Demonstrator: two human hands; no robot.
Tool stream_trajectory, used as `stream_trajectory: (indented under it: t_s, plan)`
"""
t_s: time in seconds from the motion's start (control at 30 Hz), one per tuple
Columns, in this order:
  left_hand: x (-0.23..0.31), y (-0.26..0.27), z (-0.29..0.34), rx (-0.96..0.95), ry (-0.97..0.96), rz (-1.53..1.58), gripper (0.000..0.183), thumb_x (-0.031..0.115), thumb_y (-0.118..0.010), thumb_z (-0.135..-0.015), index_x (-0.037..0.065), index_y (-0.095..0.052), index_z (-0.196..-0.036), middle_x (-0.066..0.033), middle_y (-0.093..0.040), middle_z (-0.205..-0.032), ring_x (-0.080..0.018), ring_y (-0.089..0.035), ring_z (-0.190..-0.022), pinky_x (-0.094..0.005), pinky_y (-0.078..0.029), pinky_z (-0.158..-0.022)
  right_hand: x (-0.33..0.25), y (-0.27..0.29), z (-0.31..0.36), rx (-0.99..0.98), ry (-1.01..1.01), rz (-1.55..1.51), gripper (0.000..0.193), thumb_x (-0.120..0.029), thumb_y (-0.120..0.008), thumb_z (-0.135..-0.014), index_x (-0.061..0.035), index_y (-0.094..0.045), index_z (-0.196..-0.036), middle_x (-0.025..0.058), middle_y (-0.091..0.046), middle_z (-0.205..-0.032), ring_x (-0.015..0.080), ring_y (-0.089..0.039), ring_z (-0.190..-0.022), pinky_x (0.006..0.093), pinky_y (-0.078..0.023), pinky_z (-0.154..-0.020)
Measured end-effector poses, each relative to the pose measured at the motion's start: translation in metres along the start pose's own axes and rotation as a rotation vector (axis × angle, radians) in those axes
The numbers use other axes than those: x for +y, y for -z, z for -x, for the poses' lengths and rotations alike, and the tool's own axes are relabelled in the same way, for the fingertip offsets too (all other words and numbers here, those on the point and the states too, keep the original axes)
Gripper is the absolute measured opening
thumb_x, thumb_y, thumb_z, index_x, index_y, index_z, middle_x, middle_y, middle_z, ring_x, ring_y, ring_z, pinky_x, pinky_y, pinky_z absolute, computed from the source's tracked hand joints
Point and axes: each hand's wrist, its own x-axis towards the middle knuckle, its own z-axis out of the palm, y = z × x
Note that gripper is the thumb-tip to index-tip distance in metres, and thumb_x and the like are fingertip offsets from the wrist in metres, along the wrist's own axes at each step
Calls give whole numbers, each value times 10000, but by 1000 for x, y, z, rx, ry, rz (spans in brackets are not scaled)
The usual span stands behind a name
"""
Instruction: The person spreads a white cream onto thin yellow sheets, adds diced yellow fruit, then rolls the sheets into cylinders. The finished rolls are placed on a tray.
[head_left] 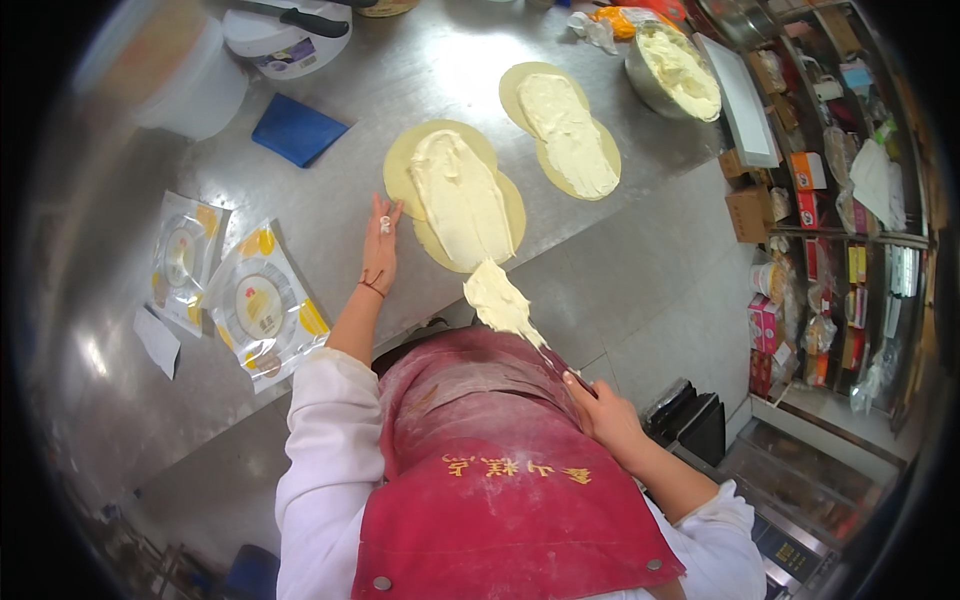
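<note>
Two overlapping thin, pale round wrappers [405, 190] lie on the metal table, with a long layer of cream [460, 200] spread over them. My left hand [380, 235] rests at their left edge, fingers stretched out and nothing held; a white smear shows on a finger. My right hand [608, 418] grips the handle of a spatula [563, 368]. A thick lump of cream [498, 300] covers its blade, which is just off the near end of the wrappers. Farther right lies a second overlapping pair of rounds [585, 130], also coated with cream.
A steel bowl [650, 92] of cream stands at the far right. Two plastic packages [265, 305] and a paper slip [157, 340] lie at left. Behind them are a blue cloth [297, 130], white tubs [205, 100] and a black-handled knife [300, 20]. Stocked shelves [840, 235] line the right side.
</note>
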Motion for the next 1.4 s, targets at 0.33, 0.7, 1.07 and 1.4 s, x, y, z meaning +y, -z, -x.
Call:
stream_trajectory:
  t_s: [0.33, 0.7, 1.07, 1.4]
  plan:
    - [0, 2, -2, 0, -14, 11, 673, 458, -249, -928, -6, -68, -1380, -131, -411, -1322, -241, -224, -1308, -310, -143, -1058, 14, -2, -43, 293, -46, -67, 432, -131, -521, -819, -167, -463, -1246, 148, -489, -805, 337, -547, -580, 419, -456, -507]
    - [0, 0, -1, 26, -21, -4, 632, 413, -245, -939, -25, -105, -1372, -98, -429, -1313, -235, -242, -1299, -310, -143, -1058, 8, 16, 23, 121, 22, -120, 439, -113, -518, -805, -197, -477, -1234, 133, -487, -823, 323, -547, -586, 397, -464, -508]
    - [-2, 2, 0, 3, -46, -58, 653, 447, -238, -933, -15, -102, -1375, -99, -398, -1338, -235, -228, -1306, -315, -148, -1057, 40, -43, -32, 168, 115, -39, 503, -100, -523, -790, -215, -428, -1270, 134, -490, -874, 318, -549, -619, 399, -455, -516]
    - [-7, 1, -3, 4, -50, -66, 628, 442, -197, -937, 5, -108, -1380, -76, -399, -1340, -247, -241, -1292, -319, -137, -1060, 46, -33, -40, 296, 145, -73, 478, -118, -532, -808, -239, -446, -1262, 106, -487, -820, 293, -538, -594, 378, -444, -490]
